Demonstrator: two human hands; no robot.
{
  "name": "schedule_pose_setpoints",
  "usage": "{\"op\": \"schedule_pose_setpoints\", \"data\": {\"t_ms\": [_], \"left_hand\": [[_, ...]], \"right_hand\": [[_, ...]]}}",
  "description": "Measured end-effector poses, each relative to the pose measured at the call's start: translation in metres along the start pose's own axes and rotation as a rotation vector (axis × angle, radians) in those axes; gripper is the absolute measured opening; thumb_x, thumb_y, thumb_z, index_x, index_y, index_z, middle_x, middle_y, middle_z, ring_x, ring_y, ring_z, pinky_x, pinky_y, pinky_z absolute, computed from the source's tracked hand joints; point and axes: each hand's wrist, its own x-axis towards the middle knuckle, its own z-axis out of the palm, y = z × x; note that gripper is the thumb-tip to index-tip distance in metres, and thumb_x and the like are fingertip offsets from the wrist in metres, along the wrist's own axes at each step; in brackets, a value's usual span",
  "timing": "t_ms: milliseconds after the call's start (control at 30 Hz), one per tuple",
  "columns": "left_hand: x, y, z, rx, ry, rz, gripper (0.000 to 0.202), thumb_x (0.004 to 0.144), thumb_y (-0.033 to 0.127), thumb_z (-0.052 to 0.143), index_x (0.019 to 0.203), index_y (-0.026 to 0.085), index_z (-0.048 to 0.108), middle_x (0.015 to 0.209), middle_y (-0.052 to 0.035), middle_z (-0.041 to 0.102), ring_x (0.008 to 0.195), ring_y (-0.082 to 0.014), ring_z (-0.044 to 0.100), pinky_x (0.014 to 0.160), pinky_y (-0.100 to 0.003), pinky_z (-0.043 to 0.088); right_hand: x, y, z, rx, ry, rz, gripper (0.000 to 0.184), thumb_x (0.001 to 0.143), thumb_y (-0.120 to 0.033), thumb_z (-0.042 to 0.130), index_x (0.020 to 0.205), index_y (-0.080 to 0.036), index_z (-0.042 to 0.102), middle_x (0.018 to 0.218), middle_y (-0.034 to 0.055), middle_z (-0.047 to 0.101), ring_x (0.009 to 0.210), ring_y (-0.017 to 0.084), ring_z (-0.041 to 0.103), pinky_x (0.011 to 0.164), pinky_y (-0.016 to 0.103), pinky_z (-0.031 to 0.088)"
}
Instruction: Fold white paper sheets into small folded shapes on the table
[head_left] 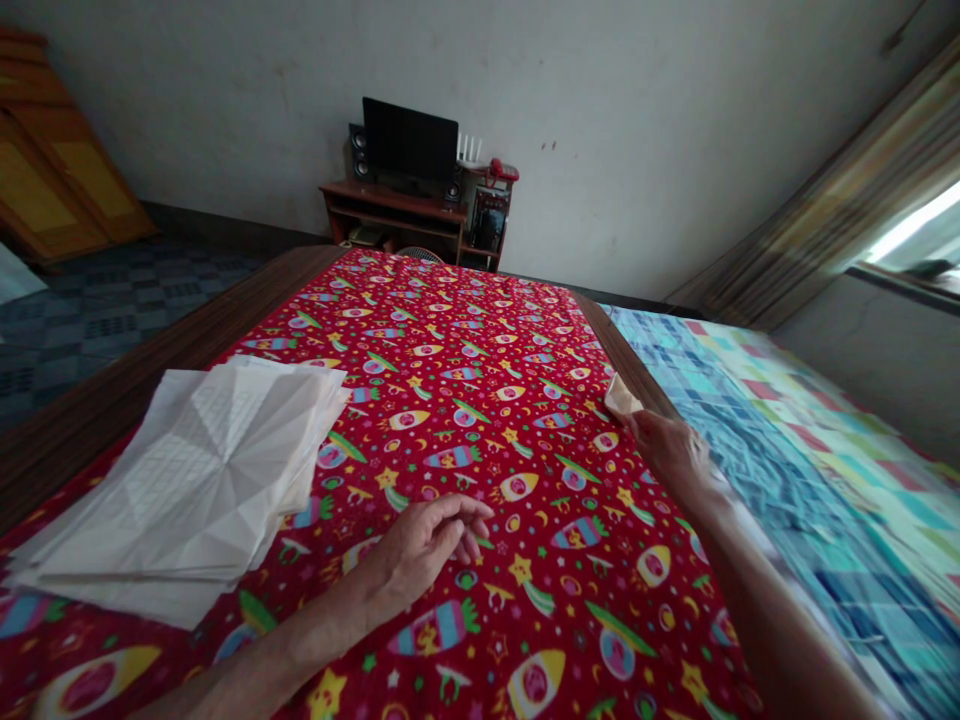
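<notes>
The person's left forearm is slanting in from the bottom edge, and the left hand [435, 540] is hanging loosely half open, its fingers pointing right and curling gently, with nothing visible in its grasp. Whether it is resting on the red patterned cloth [465, 325] or hovering just above it, one cannot tell. The right arm is reaching in from the lower right corner, extending farther forward than the left. Back uppermost, the right hand [667, 445] is closing its fingers on the near end of a small folded piece of paper [619, 398], which is lying near the cloth's right margin, beside the dark wooden edge [626, 355].

The right hand's own back is hiding most of its fingers, so the exact grip is staying unclear, as are the paper's folds. The frame is cutting off both arms. At left, the top sheets are covering most of the stack of creased papers [217, 460].
</notes>
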Motion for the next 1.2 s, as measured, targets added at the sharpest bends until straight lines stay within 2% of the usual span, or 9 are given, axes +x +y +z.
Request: {"op": "schedule_pose_setpoints", "data": {"t_ms": [267, 467, 567, 667, 767, 867, 933, 1033, 1200], "left_hand": [[-0.002, 0.002, -0.001, 0.035, -0.012, 0.015, 0.028, 0.085, 0.036, 0.051, 0.099, 0.014, 0.062, 0.086, -0.0064, 0.066, 0.069, -0.0137, 0.062, 0.065, -0.026, 0.050], [0.002, -0.004, -0.001, 0.076, -0.030, 0.046, 0.028, 0.086, 0.032, 0.045, 0.101, 0.013, 0.060, 0.085, -0.0066, 0.065, 0.068, -0.0128, 0.063, 0.063, -0.024, 0.051], [0.000, 0.001, -0.001, 0.142, -0.039, 0.082, 0.029, 0.088, 0.028, 0.040, 0.103, 0.013, 0.061, 0.087, -0.0068, 0.066, 0.067, -0.0121, 0.063, 0.061, -0.023, 0.051], [-0.014, 0.021, -0.009, 0.377, -0.032, 0.226, 0.030, 0.091, 0.022, 0.036, 0.104, 0.016, 0.062, 0.086, -0.0054, 0.066, 0.072, -0.0121, 0.064, 0.067, -0.023, 0.052], [-0.042, 0.048, -0.034, 0.752, -0.045, 0.416, 0.031, 0.093, 0.014, 0.036, 0.109, 0.020, 0.062, 0.100, -0.0040, 0.067, 0.094, -0.0128, 0.063, 0.084, -0.023, 0.050], [-0.073, 0.061, -0.077, 1.077, 0.119, 0.481, 0.031, 0.094, 0.015, 0.039, 0.118, 0.023, 0.057, 0.113, -0.0026, 0.063, 0.108, -0.0139, 0.058, 0.096, -0.026, 0.045], [-0.092, 0.056, -0.113, 1.283, 0.294, 0.478, 0.032, 0.093, 0.024, 0.046, 0.125, 0.024, 0.052, 0.120, -0.0042, 0.060, 0.113, -0.0188, 0.055, 0.104, -0.034, 0.040], [-0.115, 0.034, -0.158, 1.431, 0.379, 0.418, 0.057, 0.086, 0.050, 0.055, 0.135, 0.024, 0.045, 0.131, -0.0089, 0.054, 0.119, -0.0272, 0.051, 0.104, -0.042, 0.042], [-0.133, 0.006, -0.180, 1.431, 0.306, 0.290, 0.055, 0.086, 0.052, 0.054, 0.133, 0.024, 0.050, 0.136, -0.0082, 0.053, 0.121, -0.0246, 0.053, 0.102, -0.037, 0.045]], "right_hand": [[-0.002, 0.003, 0.010, 0.026, 0.201, -0.038, 0.033, 0.092, -0.039, 0.046, 0.116, -0.024, 0.064, 0.075, 0.0081, 0.071, 0.065, 0.021, 0.064, 0.052, 0.026, 0.027], [-0.017, -0.016, -0.006, -0.013, 0.233, -0.091, 0.039, 0.093, -0.043, 0.045, 0.124, -0.025, 0.058, 0.064, 0.0054, 0.068, 0.052, 0.017, 0.058, 0.050, 0.025, 0.022], [-0.036, -0.038, -0.006, 0.016, 0.233, -0.194, 0.029, 0.093, -0.039, 0.044, 0.101, -0.024, 0.068, 0.068, 0.0040, 0.069, 0.051, 0.013, 0.055, 0.050, 0.025, 0.020], [-0.059, -0.059, 0.005, 0.032, 0.155, -0.346, 0.042, 0.094, -0.041, 0.039, 0.067, -0.019, 0.063, 0.054, 0.0029, 0.061, 0.045, 0.012, 0.050, 0.048, 0.026, 0.014], [-0.077, -0.071, 0.018, 0.131, 0.148, -0.466, 0.040, 0.095, -0.041, 0.036, 0.068, -0.019, 0.057, 0.053, 0.0009, 0.058, 0.044, 0.012, 0.050, 0.048, 0.026, 0.015], [-0.083, -0.074, 0.023, 0.275, 0.182, -0.445, 0.039, 0.096, -0.042, 0.035, 0.070, -0.019, 0.053, 0.057, 0.0008, 0.059, 0.048, 0.012, 0.053, 0.049, 0.025, 0.020], [-0.082, -0.073, 0.023, 0.332, 0.184, -0.451, 0.040, 0.096, -0.043, 0.035, 0.069, -0.019, 0.051, 0.056, 0.0007, 0.058, 0.048, 0.012, 0.054, 0.048, 0.024, 0.022], [-0.080, -0.072, 0.022, 0.348, 0.182, -0.464, 0.039, 0.096, -0.044, 0.035, 0.069, -0.020, 0.051, 0.056, 0.0006, 0.058, 0.049, 0.013, 0.055, 0.048, 0.023, 0.024], [-0.081, -0.072, 0.021, 0.332, 0.173, -0.443, 0.041, 0.094, -0.047, 0.035, 0.070, -0.020, 0.053, 0.055, 0.0003, 0.057, 0.049, 0.014, 0.056, 0.046, 0.022, 0.023]]}}
